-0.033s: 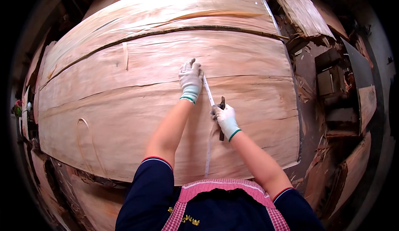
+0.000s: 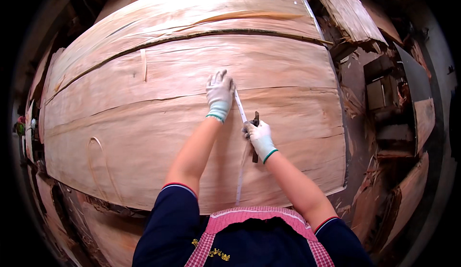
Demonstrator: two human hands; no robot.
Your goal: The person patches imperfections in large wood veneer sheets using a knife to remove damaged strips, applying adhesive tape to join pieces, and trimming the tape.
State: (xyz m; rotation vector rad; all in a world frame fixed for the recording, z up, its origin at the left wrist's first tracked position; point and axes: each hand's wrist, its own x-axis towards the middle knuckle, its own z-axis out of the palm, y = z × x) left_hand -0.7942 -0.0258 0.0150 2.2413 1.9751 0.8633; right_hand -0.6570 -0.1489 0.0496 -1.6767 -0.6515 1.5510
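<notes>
A wide pale wood veneer sheet (image 2: 144, 156) spreads beneath my hands, with long dark cracks across it. My gloved left hand (image 2: 219, 91) rests on it, fingers outstretched and slightly bent, beside the upper end of a narrow white dotted strip (image 2: 239, 103). My gloved right hand (image 2: 257, 135), lower and to the right, is closed on a dark, narrow tool (image 2: 255, 155), its fingertips at the white strip. The strip continues below that hand toward my body.
Loose torn veneer pieces (image 2: 350, 12) lie at the upper right. A dark structure with openings (image 2: 389, 103) and broken sheets (image 2: 408, 195) stand along the right. Thin veneer slivers (image 2: 144, 65) lie on the sheet. More sheet edges line the left side.
My left hand has shifted very slightly down and its fingertips sit a little differently. My right hand has barely moved.
</notes>
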